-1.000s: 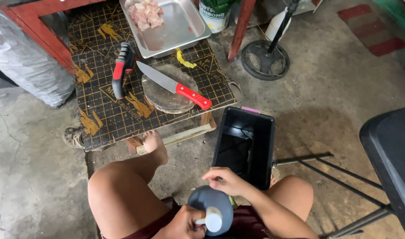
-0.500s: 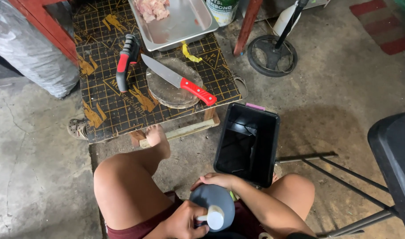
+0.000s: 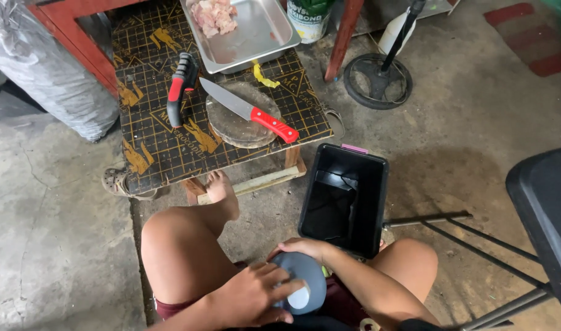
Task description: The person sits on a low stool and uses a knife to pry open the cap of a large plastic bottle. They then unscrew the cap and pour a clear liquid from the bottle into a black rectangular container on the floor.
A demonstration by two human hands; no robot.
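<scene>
Holding a grey-blue round container [image 3: 302,276] in the lap with both hands, low between the knees. The left hand [image 3: 256,299] wraps the front of it, fingers [image 3: 280,288] curled and a bit spread, reaching over toward the pale round cap or spout on its face. The right hand [image 3: 302,248] lies flat over the top edge, fingers together and pressing down to steady it.

My take: keep that right hand firm so the container doesn't roll off the thigh, and let the left do the fiddly bit at the cap. I'd tilt it toward the black plastic bin [image 3: 378,184] just beside the right knee, in case anything spills.

Red-handled knife [image 3: 250,111] lies across the round wooden block [image 3: 240,132] on the low table, well apart from both hands. Steel tray [image 3: 262,34] with raw meat [image 3: 213,13] beyond.
</scene>
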